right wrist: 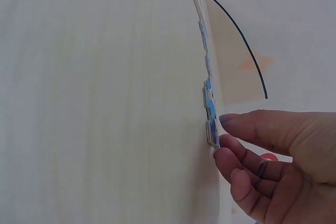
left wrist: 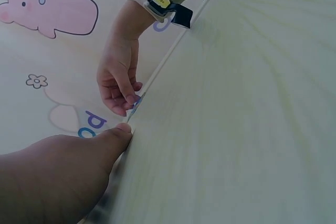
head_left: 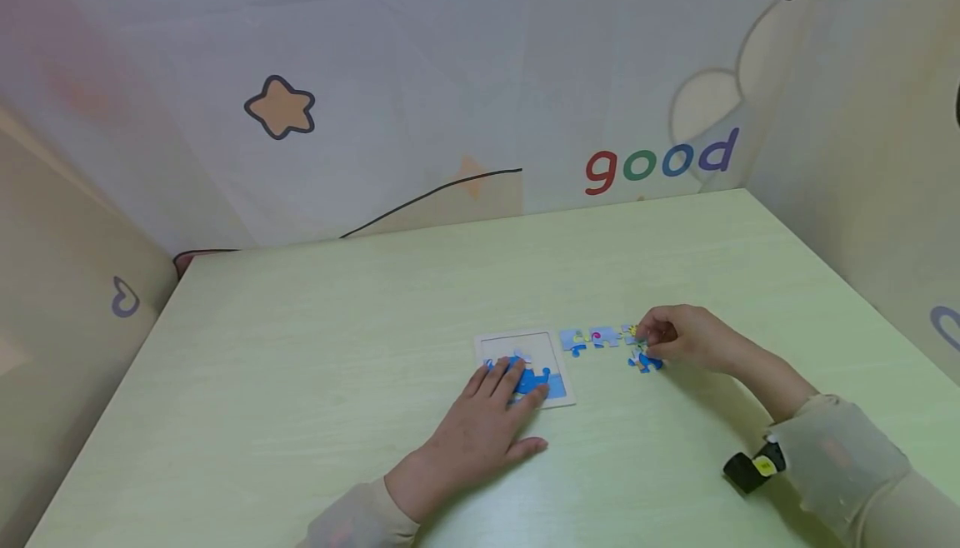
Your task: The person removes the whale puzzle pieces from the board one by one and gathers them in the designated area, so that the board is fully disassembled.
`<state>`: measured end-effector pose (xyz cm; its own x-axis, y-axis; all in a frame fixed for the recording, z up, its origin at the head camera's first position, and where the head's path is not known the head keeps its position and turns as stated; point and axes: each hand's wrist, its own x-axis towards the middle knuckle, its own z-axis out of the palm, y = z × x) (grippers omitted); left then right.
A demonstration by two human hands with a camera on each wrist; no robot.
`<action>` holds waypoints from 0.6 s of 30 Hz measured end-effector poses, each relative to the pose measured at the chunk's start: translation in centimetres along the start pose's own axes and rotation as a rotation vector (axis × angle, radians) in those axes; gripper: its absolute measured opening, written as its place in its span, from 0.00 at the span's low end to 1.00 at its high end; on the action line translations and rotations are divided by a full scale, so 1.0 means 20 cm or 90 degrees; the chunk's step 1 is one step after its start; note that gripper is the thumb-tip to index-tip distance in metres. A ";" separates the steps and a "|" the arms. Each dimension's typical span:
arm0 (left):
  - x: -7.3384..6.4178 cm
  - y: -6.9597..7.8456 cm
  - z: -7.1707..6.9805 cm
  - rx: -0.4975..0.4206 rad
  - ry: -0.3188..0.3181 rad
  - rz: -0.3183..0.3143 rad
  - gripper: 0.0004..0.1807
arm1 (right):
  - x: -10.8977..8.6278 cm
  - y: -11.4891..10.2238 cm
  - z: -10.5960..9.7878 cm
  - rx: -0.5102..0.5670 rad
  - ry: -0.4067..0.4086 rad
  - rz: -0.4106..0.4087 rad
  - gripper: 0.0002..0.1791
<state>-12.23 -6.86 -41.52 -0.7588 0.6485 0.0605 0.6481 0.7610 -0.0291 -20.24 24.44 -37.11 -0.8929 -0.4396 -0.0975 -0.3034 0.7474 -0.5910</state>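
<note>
My left hand (head_left: 480,427) lies with fingers spread over the lower left of a white-framed puzzle board (head_left: 536,348), where blue puzzle pieces (head_left: 531,381) fill part of the tray. To the right, my right hand (head_left: 682,336) has its thumb and curled fingers at a blue-and-white puzzle piece (head_left: 645,361), pinching at its edge; the fingers hide part of it. In the right wrist view, the thumb (right wrist: 236,121) and fingertips close around the end of the row of pieces (right wrist: 210,108), seen edge-on.
Light blue puzzle pieces (head_left: 603,337) lie in a row between the board and my right hand. A black strap device (head_left: 753,466) hangs from my right wrist. The pale table (head_left: 337,348) meets printed cloth walls (head_left: 420,73) at the back and sides.
</note>
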 end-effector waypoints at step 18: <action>-0.01 0.01 -0.04 0.012 -0.009 0.006 0.34 | 0.01 -0.09 -0.04 -0.020 0.070 -0.005 0.05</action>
<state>-12.00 -6.86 -40.83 -0.7532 0.6562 0.0457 0.6545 0.7545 -0.0482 -20.04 23.36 -35.44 -0.9212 -0.3891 -0.0040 -0.3186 0.7601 -0.5663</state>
